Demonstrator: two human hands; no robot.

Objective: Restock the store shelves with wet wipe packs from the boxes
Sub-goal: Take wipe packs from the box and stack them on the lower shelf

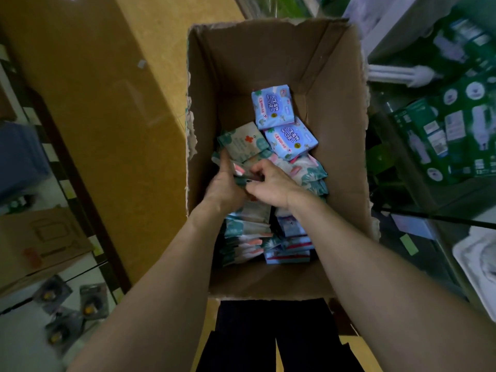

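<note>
An open cardboard box (pixel 330 65) stands on the floor below me, holding several wet wipe packs. Two blue packs (pixel 272 107) lie flat toward the far side. Teal-and-cream packs (pixel 245 142) sit beside them, and more stand in rows nearer me. Both arms reach down into the box. My left hand (pixel 224 183) grips a bunch of teal packs from the left side. My right hand (pixel 271 182) pinches the same bunch from the right, fingers curled on the pack edges.
Store shelves (pixel 456 135) with green boxed goods run along the right. A brown counter strip (pixel 88 108) crosses the left. A flat cardboard box (pixel 40 242) and several blister-packed items (pixel 69 310) lie at lower left. My dark trousers (pixel 271 336) show below the box.
</note>
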